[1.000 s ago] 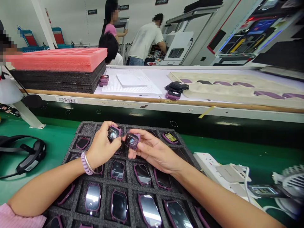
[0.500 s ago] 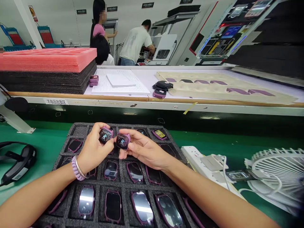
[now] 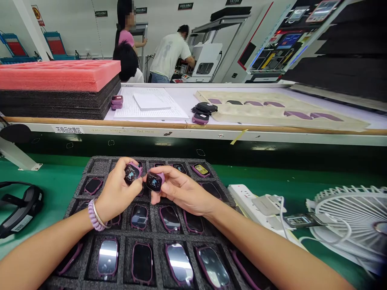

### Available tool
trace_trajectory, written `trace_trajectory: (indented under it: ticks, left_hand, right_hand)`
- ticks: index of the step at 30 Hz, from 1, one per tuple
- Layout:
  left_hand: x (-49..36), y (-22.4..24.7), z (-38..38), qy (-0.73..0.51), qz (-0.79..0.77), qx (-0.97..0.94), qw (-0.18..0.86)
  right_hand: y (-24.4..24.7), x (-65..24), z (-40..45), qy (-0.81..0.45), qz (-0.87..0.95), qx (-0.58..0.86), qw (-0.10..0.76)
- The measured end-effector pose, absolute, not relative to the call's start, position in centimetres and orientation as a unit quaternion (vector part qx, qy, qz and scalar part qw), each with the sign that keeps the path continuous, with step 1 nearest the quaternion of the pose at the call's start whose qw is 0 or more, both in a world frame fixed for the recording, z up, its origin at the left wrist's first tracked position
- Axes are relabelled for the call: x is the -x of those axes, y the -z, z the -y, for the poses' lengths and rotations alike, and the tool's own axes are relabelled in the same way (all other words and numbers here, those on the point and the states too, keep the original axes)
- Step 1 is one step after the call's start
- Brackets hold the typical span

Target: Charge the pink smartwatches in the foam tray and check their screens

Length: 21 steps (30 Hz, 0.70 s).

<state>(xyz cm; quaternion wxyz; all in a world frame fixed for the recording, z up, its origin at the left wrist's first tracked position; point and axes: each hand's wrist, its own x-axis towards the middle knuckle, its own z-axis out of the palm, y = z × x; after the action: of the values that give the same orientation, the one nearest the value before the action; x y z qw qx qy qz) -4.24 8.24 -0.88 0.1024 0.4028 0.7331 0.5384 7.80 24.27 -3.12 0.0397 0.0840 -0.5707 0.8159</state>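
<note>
My left hand (image 3: 116,191) is closed on a purple smartwatch body (image 3: 132,173) whose lit round face shows a blue graphic. Close beside it, my right hand (image 3: 184,187) grips a second purple smartwatch body (image 3: 154,181) between thumb and fingers, its screen lit with a similar graphic. Both watches are strapless and tilted toward me. Below them lies a dark grey foam tray (image 3: 122,257) with several purple watch bodies in its compartments, most with dark screens. One watch (image 3: 201,170) at the back right of the tray glows yellow. My hands and forearms hide part of the tray.
Right of the tray are a white power strip (image 3: 242,195) and a white fan (image 3: 347,217). A black headset-like device (image 3: 22,209) lies at left. The raised shelf (image 3: 169,125) holds a pink foam stack (image 3: 60,74), papers and a beige tray (image 3: 250,114). People work behind it.
The whole view has shifted slightly, with the scene moving a little left. Both hands keep hold of their watches in nearly the same pose.
</note>
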Motion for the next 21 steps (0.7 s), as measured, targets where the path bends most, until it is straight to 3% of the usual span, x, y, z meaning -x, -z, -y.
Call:
trace_trajectory:
  ticks: [21]
  left_hand:
    - [4.43, 1.19, -8.37, -0.564, -0.71, -0.411, 0.095]
  right_hand:
    - [3.26, -7.77, -24.25, -0.818, 0.562, -0.108, 0.054]
